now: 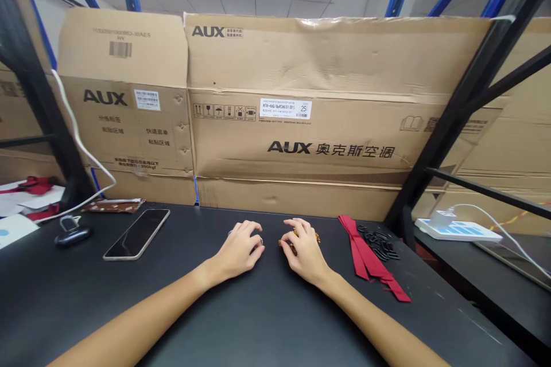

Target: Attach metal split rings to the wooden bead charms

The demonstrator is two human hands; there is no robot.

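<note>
My left hand rests on the black tabletop with its fingers curled down and the thumb alongside. Small silvery glints show at its edges, but what lies beneath the fingers is mostly hidden. My right hand is curled over a small amber-brown patterned object, whose edges stick out on both sides of the fingers. Its kind is hidden by the hand. A short gap of bare tabletop separates the two hands. To the right of my right hand lie red ribbon strips, beside a pile of black loop-shaped pieces.
At the left lie a smartphone, a dark rounded case and a brown wrapper. A cardboard wall stands along the back between rack posts. A white power strip sits on the neighbouring surface at right.
</note>
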